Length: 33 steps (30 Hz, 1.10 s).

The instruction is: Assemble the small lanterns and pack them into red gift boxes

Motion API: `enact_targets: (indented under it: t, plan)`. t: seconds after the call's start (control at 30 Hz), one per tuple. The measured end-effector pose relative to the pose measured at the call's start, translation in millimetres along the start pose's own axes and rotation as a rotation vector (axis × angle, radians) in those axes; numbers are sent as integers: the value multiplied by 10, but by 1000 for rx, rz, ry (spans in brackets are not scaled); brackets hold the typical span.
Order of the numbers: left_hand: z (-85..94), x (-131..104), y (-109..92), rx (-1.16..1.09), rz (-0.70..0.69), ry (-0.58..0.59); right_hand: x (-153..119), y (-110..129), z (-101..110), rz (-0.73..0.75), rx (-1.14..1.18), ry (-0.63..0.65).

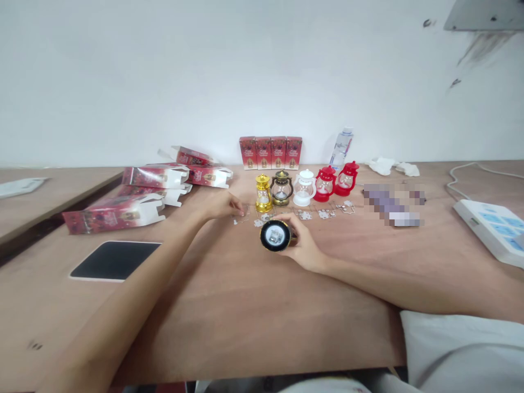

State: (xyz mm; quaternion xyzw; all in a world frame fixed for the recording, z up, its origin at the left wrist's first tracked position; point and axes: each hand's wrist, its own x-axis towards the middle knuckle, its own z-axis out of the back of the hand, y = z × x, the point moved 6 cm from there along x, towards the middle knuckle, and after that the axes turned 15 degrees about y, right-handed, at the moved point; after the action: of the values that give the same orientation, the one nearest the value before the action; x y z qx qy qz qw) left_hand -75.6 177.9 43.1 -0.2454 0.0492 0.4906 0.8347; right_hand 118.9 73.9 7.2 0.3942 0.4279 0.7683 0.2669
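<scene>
My right hand (302, 244) is wrapped round a dark lantern (275, 236), tipped so that its round black base faces me with a pale, silvery centre. Over to the left, my left hand (224, 206) has its fingertips pinched at the small wire pieces (243, 215) on the table; whether one is between them I cannot make out. Beyond the hands stand a gold lantern (264, 194), a bronze lantern (281, 189), a white lantern (304, 188) and two red lanterns (325, 184). Small silvery pieces (303, 214) lie in a row before them.
Several opened red boxes (118, 212) lie at left, near a dark tablet-like slab (117, 261). Upright red boxes (271, 153) and a water bottle (341, 148) stand by the wall. Crumpled tissue (382, 165), a blurred-out item (388, 203) and a white corded device (491, 229) are at right.
</scene>
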Motion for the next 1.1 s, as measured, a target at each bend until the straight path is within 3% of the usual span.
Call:
enact_targets:
  t: [0.53, 0.9, 1.1]
  plan:
    - [32, -71, -177, 71, -51, -9, -8, 14, -8, -5, -1, -7]
    - [-36, -54, -233, 14, -105, 85, -5, 14, -1, 6, -12, 2]
    - [113, -74, -113, -5, -99, -37, -12, 12, 0, 1, -1, -5]
